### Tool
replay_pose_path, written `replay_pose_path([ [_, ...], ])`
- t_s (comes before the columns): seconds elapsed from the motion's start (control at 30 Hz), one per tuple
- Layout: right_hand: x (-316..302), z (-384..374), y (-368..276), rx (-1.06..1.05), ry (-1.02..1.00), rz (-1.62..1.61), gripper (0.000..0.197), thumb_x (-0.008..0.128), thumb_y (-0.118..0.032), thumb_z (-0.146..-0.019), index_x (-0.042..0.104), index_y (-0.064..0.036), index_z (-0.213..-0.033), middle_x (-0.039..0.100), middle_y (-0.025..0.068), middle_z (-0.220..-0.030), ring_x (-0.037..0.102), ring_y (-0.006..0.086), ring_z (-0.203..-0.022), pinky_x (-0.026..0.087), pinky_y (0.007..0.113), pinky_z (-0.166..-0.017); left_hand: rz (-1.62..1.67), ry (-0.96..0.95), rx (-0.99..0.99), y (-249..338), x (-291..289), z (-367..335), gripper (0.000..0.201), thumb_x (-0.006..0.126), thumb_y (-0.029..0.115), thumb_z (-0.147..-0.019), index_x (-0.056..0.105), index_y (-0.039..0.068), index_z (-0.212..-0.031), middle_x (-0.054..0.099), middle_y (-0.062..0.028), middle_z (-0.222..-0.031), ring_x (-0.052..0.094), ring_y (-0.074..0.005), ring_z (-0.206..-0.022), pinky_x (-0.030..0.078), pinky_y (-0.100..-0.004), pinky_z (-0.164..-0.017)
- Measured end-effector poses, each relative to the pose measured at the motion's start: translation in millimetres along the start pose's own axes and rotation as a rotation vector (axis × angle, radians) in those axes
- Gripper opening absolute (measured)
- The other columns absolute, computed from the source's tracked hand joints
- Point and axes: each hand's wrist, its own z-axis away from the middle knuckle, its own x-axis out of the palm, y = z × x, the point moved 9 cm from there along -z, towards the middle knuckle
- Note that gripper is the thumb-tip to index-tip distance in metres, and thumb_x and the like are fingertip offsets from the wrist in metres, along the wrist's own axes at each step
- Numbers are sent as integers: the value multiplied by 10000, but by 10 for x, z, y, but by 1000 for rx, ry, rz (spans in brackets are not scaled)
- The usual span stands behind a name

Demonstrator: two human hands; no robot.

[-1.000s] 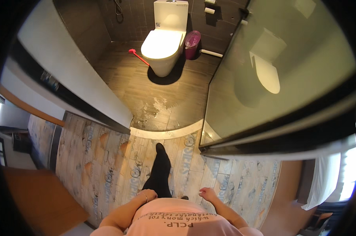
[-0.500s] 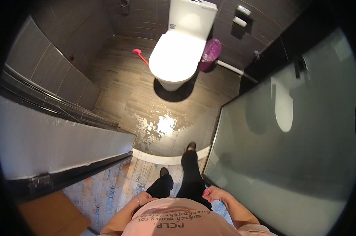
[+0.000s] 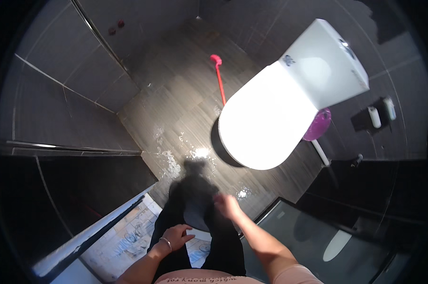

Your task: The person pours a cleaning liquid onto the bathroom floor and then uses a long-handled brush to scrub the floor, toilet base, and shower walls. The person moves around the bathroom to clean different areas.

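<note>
My left hand (image 3: pixel 177 235), with a bracelet at its wrist, hangs in front of my left thigh, thumb and fingers apart and nothing visible in it. Further forward, my right hand (image 3: pixel 227 206) is over my right leg; motion smears its fingers, so I cannot tell whether they are closed. Ahead to the right stands a white toilet (image 3: pixel 266 118) with its lid down. A red long-handled brush (image 3: pixel 219 83) lies on the floor to its left, pink head pointing away. Neither hand touches the toilet or the brush.
Wet, shiny patches (image 3: pixel 171 165) lie on the wood-look floor (image 3: pixel 176 104). Beside the toilet are a purple bin (image 3: pixel 319 124) and a white pipe (image 3: pixel 321 152). A paper roll (image 3: pixel 374 117) hangs on the wall. A frosted glass door (image 3: pixel 289 236) stands at the lower right.
I have stepped forward over the white threshold, and the view has turned left. The toilet is nearer and further right. My right hand has moved forward from beside my hip.
</note>
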Motion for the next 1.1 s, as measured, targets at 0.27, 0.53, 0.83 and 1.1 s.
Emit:
replay_pose_path([
  [0.27,-190,-3063,-315,169,265,-172,456,622,-90,-704,461,-77,-1131,572,85,-854,567,254,-809,440,335,-732,-46,-239,122,-27,-9,-1794,376,533,357,-790,549,93,-1058,563,-134,-1041,540,-289,-967,432,-383,-821],
  [0.53,-589,-5695,878,472,658,108,616,651,-149,-666,357,3,-1186,498,227,-1106,492,340,-1040,392,369,-887,30,-545,142,99,-827,-2988,432,503,353,-824,490,58,-1139,520,-172,-1114,531,-289,-983,428,-400,-841],
  [0.83,-806,-6479,2699,732,567,350,568,602,-309,-687,407,-21,-1136,566,186,-1039,541,329,-993,435,381,-833,204,-169,229,-191,-1806,-2995,565,648,331,-686,448,115,-1168,552,-73,-846,545,-258,-752,443,-387,-628],
  [1.1,171,-5812,1740,655,613,248,237,543,-184,-755,453,-36,-916,577,202,-821,589,348,-763,464,436,-685,255,-285,321,151,-1531,-2931,416,617,371,-709,536,100,-1014,563,-85,-849,559,-263,-777,450,-391,-645],
])
